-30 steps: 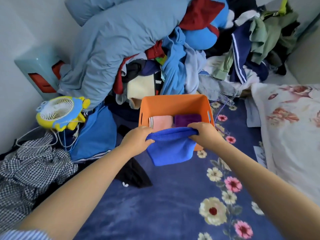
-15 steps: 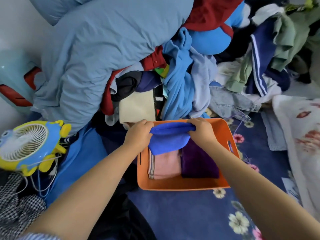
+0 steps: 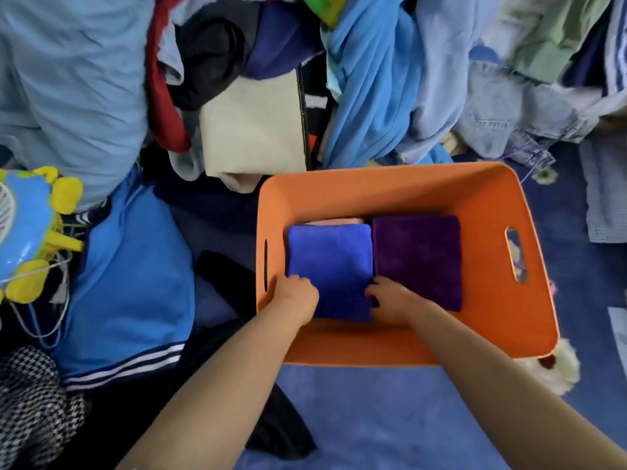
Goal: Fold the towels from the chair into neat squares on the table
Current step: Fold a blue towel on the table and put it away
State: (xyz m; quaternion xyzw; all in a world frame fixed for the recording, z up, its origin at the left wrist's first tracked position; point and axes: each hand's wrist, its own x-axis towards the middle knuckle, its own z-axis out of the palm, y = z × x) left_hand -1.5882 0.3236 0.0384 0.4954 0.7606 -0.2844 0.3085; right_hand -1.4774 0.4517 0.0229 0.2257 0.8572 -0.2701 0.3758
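Both hands on folded blue towel [image 3: 330,266] in orange bin [image 3: 485,188], left hand [image 3: 298,296] and right hand [image 3: 390,300] grip unclear

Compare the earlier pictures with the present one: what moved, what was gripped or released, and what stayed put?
The folded blue towel, earlier held up by both hands in front of and then over the orange bin, now lies in it, on top of the pink towel. The left hand and right hand remain at its near corners. The purple towel stayed in its place.
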